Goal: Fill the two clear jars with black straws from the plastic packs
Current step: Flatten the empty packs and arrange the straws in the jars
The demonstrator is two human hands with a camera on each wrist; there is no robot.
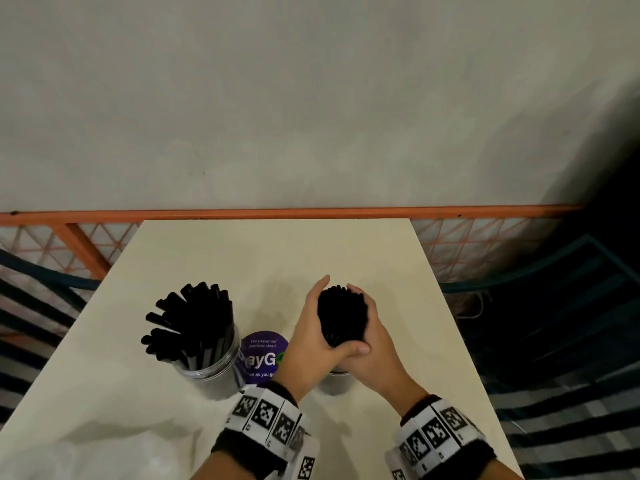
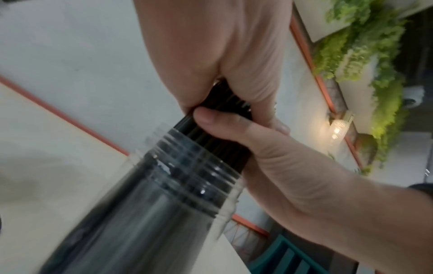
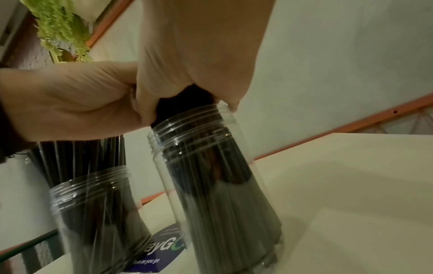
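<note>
Both hands wrap a thick bundle of black straws that stands upright in a clear jar. My left hand grips its left side and my right hand its right side, just above the jar's threaded mouth. The right wrist view shows the straws' lower ends down inside this jar. In the left wrist view the same jar is blurred. A second clear jar to the left holds several black straws fanned outward, untouched.
A round purple sticker lies on the cream table between the jars. An orange railing with mesh runs behind the table's far edge. Teal slatted chairs flank the table on both sides.
</note>
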